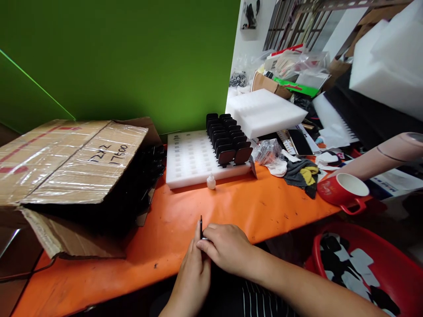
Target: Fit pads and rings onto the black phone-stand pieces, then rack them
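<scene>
Near the front edge of the orange table, my two hands meet around a small, thin black piece (201, 226), seen edge-on. My left hand (194, 268) holds it from the left with its fingers pointing up. From the right, my right hand (228, 246) pinches it with curled fingers and thumb; a small dark ridged part shows between the hands. Beyond them a small translucent bottle (211, 182) stands before a white foam block (188, 176). Rows of upright black plates (226, 157) fill the block's right side.
An open cardboard box (72, 171) with black items lies left on the orange table (185, 211). At right are a dark cloth (295, 175), a red mug (340, 191), a black phone (299, 141) and a foam slab (264, 110). A red basin (393, 255) sits lower right.
</scene>
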A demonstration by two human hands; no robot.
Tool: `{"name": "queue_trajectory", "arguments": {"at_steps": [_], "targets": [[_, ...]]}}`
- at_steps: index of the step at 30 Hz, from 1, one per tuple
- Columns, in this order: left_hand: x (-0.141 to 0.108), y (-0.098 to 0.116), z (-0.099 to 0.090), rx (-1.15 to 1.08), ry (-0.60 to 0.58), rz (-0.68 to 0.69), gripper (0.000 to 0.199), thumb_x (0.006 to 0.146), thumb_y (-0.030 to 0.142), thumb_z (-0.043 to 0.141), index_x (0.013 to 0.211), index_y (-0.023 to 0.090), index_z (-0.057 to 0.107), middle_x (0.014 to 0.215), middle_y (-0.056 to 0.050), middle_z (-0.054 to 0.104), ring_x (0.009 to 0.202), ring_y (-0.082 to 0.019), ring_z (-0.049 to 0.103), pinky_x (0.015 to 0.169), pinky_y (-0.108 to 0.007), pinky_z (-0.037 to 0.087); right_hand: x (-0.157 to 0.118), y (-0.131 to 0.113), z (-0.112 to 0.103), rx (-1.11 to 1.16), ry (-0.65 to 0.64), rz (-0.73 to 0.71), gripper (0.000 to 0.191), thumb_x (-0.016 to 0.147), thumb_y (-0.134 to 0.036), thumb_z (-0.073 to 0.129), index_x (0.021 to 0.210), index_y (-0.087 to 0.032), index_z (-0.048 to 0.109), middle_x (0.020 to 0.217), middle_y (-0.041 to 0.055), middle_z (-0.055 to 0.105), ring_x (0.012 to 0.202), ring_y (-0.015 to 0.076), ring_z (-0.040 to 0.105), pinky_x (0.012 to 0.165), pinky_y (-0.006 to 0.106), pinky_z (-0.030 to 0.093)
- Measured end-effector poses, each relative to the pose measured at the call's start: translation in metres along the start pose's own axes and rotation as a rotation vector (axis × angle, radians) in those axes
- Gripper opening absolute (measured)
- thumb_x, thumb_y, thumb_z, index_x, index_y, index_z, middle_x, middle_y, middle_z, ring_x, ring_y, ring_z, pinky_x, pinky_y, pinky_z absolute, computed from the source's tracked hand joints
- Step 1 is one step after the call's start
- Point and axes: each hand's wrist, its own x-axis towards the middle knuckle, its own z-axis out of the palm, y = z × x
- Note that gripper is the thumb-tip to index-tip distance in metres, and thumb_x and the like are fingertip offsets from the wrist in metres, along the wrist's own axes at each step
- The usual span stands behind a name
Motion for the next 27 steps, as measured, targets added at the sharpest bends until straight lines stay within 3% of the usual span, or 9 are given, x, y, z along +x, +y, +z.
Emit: {"name": "queue_trajectory", "arguments": {"at_steps": [6, 15, 20, 24, 27], "targets": [[0.000, 0.000, 0.002, 0.044, -0.109, -0.014, 0.044, 0.083, 0.026, 0.052, 0.126, 0.015, 0.051, 0.130, -0.014, 0.053, 0.130, -0.029, 0.039, 0.109, -0.045, 0.027, 0.001, 0.006, 0.008, 0.048, 0.057, -0.033, 0.032, 0.093, -0.040, 0.044, 0.082, -0.020, 0.067, 0.081, 0.0018, 0.066, 0.072, 0.0139, 0.059, 0.061, 0.024, 0.034], [0.002, 0.001, -0.005, 0.037, -0.013, -0.003, 0.062, 0.076, 0.014, 0.059, 0.135, 0.021, 0.043, 0.139, -0.011, 0.047, 0.131, -0.027, 0.039, 0.110, -0.040, 0.026, 0.002, 0.005, 0.011, 0.108, 0.019, 0.037, 0.030, 0.092, -0.041, 0.045, 0.091, -0.017, 0.063, 0.088, 0.0044, 0.066, 0.077, 0.0165, 0.060, 0.065, 0.026, 0.036], [0.004, -0.003, -0.006, 0.085, -0.052, 0.012, 0.050, 0.081, 0.018, 0.054, 0.131, 0.019, 0.048, 0.133, -0.011, 0.052, 0.126, -0.026, 0.044, 0.108, -0.040, 0.028, 0.004, 0.005, 0.016, 0.187, 0.045, 0.046, 0.025, 0.089, -0.038, 0.052, 0.081, -0.018, 0.064, 0.080, 0.0014, 0.064, 0.070, 0.0128, 0.055, 0.061, 0.023, 0.033], [0.004, -0.008, -0.007, 0.044, -0.066, -0.023, 0.045, 0.081, 0.025, 0.056, 0.126, 0.019, 0.053, 0.123, -0.012, 0.059, 0.120, -0.028, 0.049, 0.105, -0.041, 0.031, 0.008, 0.010, 0.023, 0.392, 0.067, 0.037, 0.023, 0.085, -0.036, 0.056, 0.072, -0.017, 0.060, 0.075, -0.0003, 0.060, 0.067, 0.0116, 0.052, 0.060, 0.022, 0.034], [0.001, -0.008, -0.007, -0.201, -0.098, -0.147, 0.062, 0.079, 0.032, 0.061, 0.136, 0.021, 0.040, 0.121, -0.011, 0.060, 0.108, -0.028, 0.058, 0.094, -0.042, 0.044, 0.011, 0.017, 0.028, 0.769, -0.048, 0.086, 0.031, 0.091, -0.041, 0.043, 0.079, -0.017, 0.056, 0.063, -0.0027, 0.050, 0.057, 0.0102, 0.048, 0.054, 0.021, 0.037]]}}
